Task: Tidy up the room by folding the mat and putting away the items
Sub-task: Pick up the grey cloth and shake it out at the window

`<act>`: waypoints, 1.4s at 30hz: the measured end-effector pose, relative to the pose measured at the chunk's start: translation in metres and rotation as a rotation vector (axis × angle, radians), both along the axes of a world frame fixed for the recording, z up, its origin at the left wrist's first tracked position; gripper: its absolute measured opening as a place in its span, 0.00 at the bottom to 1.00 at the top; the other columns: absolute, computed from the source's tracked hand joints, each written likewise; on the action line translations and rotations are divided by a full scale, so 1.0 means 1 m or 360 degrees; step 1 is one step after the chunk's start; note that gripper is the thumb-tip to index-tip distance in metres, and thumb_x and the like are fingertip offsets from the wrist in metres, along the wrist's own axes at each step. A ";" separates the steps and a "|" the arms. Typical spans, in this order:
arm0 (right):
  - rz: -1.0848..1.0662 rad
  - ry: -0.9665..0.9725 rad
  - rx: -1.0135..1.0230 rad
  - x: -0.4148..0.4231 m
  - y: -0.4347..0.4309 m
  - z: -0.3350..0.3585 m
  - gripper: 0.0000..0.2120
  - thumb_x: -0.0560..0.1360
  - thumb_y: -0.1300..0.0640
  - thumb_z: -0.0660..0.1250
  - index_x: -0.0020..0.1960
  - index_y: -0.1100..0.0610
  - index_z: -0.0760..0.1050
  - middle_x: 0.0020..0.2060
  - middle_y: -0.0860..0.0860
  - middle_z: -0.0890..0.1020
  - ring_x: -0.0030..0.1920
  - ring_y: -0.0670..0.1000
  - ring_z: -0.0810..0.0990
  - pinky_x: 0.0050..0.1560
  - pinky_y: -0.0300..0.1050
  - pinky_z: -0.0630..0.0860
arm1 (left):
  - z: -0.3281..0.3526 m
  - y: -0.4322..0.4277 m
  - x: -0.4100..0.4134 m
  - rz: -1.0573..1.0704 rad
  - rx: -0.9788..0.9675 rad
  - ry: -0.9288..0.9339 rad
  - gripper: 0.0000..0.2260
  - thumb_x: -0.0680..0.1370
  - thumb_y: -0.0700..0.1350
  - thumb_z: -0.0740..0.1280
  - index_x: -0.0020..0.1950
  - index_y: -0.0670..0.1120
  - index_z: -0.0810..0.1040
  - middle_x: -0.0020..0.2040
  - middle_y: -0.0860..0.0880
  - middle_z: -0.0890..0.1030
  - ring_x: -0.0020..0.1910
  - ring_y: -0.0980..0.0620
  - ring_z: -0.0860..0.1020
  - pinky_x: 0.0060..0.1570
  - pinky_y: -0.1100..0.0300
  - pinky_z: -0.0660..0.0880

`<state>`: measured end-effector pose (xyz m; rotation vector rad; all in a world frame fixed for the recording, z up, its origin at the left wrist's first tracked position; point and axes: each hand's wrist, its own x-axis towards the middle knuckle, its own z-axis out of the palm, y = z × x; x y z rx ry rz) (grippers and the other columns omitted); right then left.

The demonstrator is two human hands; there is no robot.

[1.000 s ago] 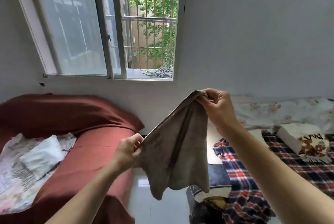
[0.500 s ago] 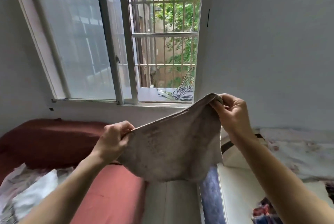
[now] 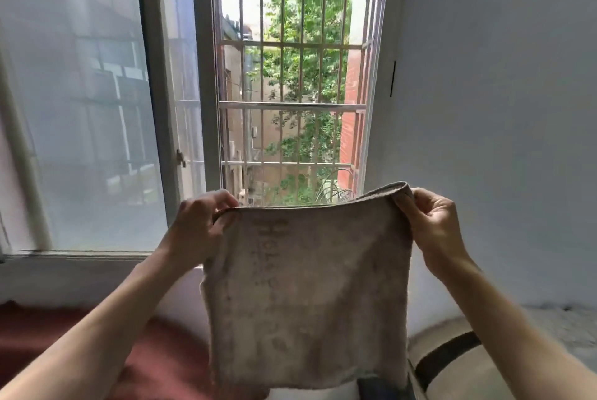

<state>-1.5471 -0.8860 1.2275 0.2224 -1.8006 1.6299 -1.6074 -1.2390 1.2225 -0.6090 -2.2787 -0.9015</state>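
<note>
A beige-grey mat [image 3: 307, 296] with faint lettering hangs flat and spread out in front of me, below the window. My left hand [image 3: 197, 231] pinches its upper left corner. My right hand [image 3: 433, 225] grips its upper right corner, where the fabric edge curls over. Both arms are raised, and the mat's lower edge hangs free near the bottom of the view.
A barred window [image 3: 290, 76] with a sliding frosted pane [image 3: 80, 108] fills the wall ahead. A red-covered bed [image 3: 64, 335] lies at lower left. A pale cushion with a dark stripe [image 3: 452, 354] sits at lower right, against the white wall [image 3: 500, 108].
My hands moved apart and rose, stretching the sagging mat out flat. The view tilted upward, so the beds and plaid blanket dropped out of sight.
</note>
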 end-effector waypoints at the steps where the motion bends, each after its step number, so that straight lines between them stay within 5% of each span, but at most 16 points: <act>1: -0.0028 0.0014 0.0006 -0.019 -0.003 0.004 0.17 0.77 0.50 0.70 0.44 0.67 0.80 0.31 0.52 0.75 0.31 0.45 0.69 0.29 0.36 0.67 | 0.006 -0.004 -0.022 -0.0025 -0.0023 0.0024 0.04 0.77 0.37 0.71 0.48 0.45 0.84 0.41 0.49 0.84 0.41 0.52 0.83 0.45 0.58 0.79; 7: -0.0107 0.0098 0.0026 -0.127 -0.011 0.019 0.12 0.79 0.57 0.68 0.48 0.67 0.80 0.36 0.52 0.80 0.33 0.42 0.75 0.32 0.32 0.72 | 0.034 -0.014 -0.132 -0.0077 -0.0082 0.0150 0.03 0.76 0.39 0.73 0.47 0.47 0.85 0.41 0.52 0.84 0.40 0.58 0.81 0.41 0.67 0.75; 13: -0.0278 0.0196 0.0009 -0.240 -0.008 0.040 0.07 0.80 0.59 0.67 0.52 0.62 0.80 0.42 0.52 0.84 0.39 0.40 0.82 0.40 0.36 0.80 | 0.067 -0.003 -0.235 -0.0009 -0.0082 0.0389 0.04 0.75 0.38 0.74 0.48 0.47 0.85 0.42 0.51 0.83 0.41 0.51 0.82 0.46 0.55 0.81; 23: -0.0338 0.0418 -0.0181 -0.443 0.025 0.072 0.04 0.79 0.57 0.68 0.49 0.57 0.81 0.39 0.51 0.84 0.37 0.48 0.80 0.39 0.48 0.76 | 0.118 0.049 -0.408 0.0268 0.0103 0.0652 0.05 0.75 0.37 0.74 0.47 0.45 0.85 0.42 0.47 0.85 0.39 0.46 0.82 0.48 0.50 0.80; 27: -0.0399 0.0518 -0.0233 -0.514 0.030 0.102 0.05 0.79 0.58 0.68 0.45 0.52 0.81 0.37 0.45 0.83 0.34 0.42 0.77 0.38 0.43 0.74 | 0.144 0.063 -0.468 0.0360 0.0171 0.0755 0.05 0.75 0.37 0.73 0.47 0.45 0.86 0.40 0.48 0.85 0.37 0.48 0.81 0.45 0.55 0.78; 38: -0.0572 0.0737 -0.0222 -0.667 0.034 0.164 0.03 0.75 0.55 0.71 0.48 0.52 0.82 0.39 0.48 0.83 0.38 0.46 0.78 0.42 0.45 0.76 | 0.183 0.076 -0.635 0.0363 0.0387 0.0939 0.08 0.77 0.35 0.69 0.52 0.44 0.85 0.44 0.50 0.83 0.43 0.50 0.81 0.46 0.68 0.72; 42: -0.0665 0.0748 -0.0203 -0.705 0.043 0.186 0.04 0.74 0.50 0.72 0.46 0.50 0.81 0.40 0.49 0.84 0.39 0.47 0.79 0.45 0.48 0.78 | 0.200 0.081 -0.680 0.0318 0.0326 0.1026 0.07 0.78 0.37 0.69 0.52 0.43 0.85 0.44 0.46 0.85 0.41 0.49 0.81 0.46 0.59 0.76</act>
